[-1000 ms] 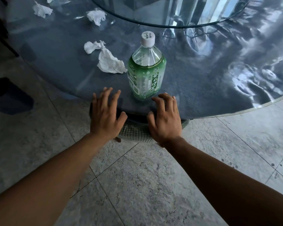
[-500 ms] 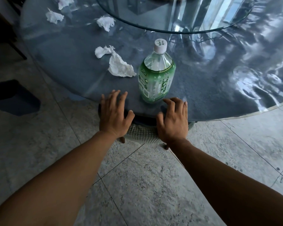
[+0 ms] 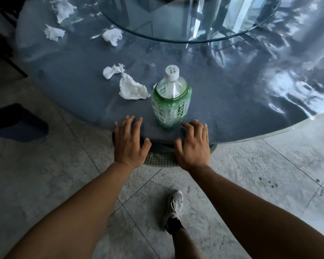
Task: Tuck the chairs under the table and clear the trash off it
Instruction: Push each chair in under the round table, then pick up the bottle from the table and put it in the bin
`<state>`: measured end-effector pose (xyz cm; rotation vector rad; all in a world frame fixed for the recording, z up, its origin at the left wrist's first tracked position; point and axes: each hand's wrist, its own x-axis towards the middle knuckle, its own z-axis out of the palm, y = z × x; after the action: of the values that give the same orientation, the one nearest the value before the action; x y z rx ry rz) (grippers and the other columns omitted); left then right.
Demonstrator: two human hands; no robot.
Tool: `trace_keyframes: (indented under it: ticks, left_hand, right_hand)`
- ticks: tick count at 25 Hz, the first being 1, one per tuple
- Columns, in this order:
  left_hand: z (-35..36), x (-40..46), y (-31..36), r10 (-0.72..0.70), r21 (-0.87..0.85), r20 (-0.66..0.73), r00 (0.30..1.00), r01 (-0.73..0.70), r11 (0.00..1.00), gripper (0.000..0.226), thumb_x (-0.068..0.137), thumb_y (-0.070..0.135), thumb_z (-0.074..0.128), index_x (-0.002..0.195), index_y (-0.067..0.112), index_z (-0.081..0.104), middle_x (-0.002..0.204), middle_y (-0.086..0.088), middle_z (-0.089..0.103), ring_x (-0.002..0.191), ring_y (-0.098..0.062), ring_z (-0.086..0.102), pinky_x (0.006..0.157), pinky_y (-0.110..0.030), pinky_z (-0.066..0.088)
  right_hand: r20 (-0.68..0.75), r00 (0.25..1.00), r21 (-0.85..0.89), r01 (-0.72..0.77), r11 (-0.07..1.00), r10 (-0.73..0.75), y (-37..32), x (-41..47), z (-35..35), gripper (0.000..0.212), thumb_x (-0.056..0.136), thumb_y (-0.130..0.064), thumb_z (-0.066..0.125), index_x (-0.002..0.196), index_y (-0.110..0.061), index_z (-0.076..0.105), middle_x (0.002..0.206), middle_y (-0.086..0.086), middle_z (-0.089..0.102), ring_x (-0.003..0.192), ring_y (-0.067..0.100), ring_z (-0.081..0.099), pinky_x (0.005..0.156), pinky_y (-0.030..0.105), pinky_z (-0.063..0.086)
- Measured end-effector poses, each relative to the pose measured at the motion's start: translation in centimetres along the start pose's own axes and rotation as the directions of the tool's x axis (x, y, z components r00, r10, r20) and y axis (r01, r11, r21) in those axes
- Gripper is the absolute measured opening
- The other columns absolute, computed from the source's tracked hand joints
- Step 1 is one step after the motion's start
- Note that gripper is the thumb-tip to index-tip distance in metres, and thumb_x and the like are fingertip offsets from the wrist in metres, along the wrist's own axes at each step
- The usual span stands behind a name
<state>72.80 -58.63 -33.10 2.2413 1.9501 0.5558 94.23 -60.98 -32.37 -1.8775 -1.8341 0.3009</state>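
Woven cushion of the chair [image 3: 160, 158] gives softly (frame feels light) under my flat left hand [image 3: 129, 144] and spread right hand [image 3: 193, 146].

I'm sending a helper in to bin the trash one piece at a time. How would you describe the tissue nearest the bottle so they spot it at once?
Start at the round dark table and find the upright green-labelled bottle at its near edge. The tissue lies just left of it, apart from the bottle. Unlike the three small wads farther back, it is long and twisted in the middle.
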Motion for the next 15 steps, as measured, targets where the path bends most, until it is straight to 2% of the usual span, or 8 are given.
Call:
trace_keyframes:
  ticks: [5,10,13,15]
  left_hand:
    - [-1.5,0.5,1.3,-0.072,0.112,0.154,0.985,0.055,0.992,0.076,0.087,0.051,0.047,0.149,0.007,0.044,0.154,-0.02,0.041,0.147,-0.038,0.032,0.123,-0.062,0.014]
    - [-3.4,0.9,1.6,-0.136,0.098,0.226,0.965,0.117,0.988,0.077,0.087,0.053,0.05,0.148,0.006,0.044,0.154,-0.02,0.042,0.146,-0.038,0.034,0.121,-0.064,0.017]
    - [-4.6,1.3,1.5,-0.153,0.075,0.258,0.954,0.138,0.988,0.078,0.089,0.054,0.047,0.15,0.007,0.042,0.155,-0.021,0.041,0.147,-0.038,0.033,0.122,-0.064,0.016]
    - [-5.7,1.6,1.4,-0.185,0.058,0.281,0.942,0.175,0.983,0.079,0.089,0.056,0.045,0.151,0.008,0.04,0.156,-0.021,0.039,0.148,-0.037,0.03,0.123,-0.062,0.014]
  right_hand:
    - [0.123,0.991,-0.002,-0.046,0.999,0.046,-0.1,0.4,-0.9,0.055,0.094,-0.042,0.049,0.139,-0.011,0.046,0.141,0.013,0.041,0.143,0.032,0.031,0.129,0.047,0.007]
    - [0.221,0.973,0.012,-0.075,0.997,0.071,-0.7,0.4,-2.4,0.061,0.092,-0.041,0.053,0.143,-0.009,0.044,0.145,0.015,0.04,0.147,0.034,0.028,0.129,0.049,0.009]
    - [0.257,0.964,0.022,-0.075,0.997,0.067,-1.9,-0.5,-3.2,0.058,0.089,-0.033,0.056,0.14,-0.007,0.048,0.141,0.014,0.043,0.144,0.034,0.032,0.126,0.054,0.019]
    - [0.272,0.959,0.059,-0.104,0.993,0.084,-2.8,-0.8,-3.7,0.056,0.087,-0.028,0.062,0.137,-0.006,0.051,0.138,0.012,0.044,0.137,0.033,0.038,0.117,0.056,0.036]
